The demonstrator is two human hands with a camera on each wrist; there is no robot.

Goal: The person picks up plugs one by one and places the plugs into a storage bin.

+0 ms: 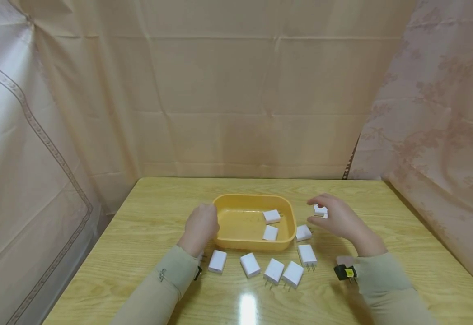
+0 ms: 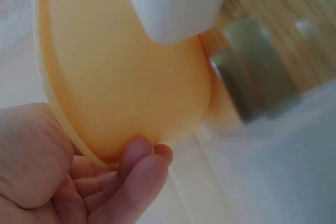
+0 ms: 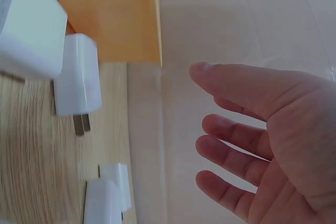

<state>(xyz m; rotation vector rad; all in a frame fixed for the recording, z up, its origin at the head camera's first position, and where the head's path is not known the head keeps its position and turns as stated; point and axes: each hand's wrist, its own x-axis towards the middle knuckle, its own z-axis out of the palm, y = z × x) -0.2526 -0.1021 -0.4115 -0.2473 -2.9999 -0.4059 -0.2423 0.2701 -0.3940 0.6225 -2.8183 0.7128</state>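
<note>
A yellow plastic basin (image 1: 236, 243) stands on the table with two white charger plugs (image 1: 271, 216) inside, toward its right end. My left hand (image 1: 201, 225) grips the basin's left end; in the left wrist view, fingers (image 2: 142, 182) curl at the rim. Right of the basin, my right hand (image 1: 339, 219) is held above the table, thumb and fingers spread apart, nothing between them. Behind its fingertips a white charger plug (image 1: 320, 210) lies partly hidden. Nearer the basin's right side are another charger plug (image 1: 303, 233) and one with prongs facing me (image 1: 307, 255).
Several more white charger plugs lie in front of the basin, among them one at the left (image 1: 217, 262), one in the middle (image 1: 250, 265) and one farther right (image 1: 292, 274). Another is partly hidden by my left wrist. Cloth curtains (image 1: 236, 99) hang behind the wooden table (image 1: 159, 198).
</note>
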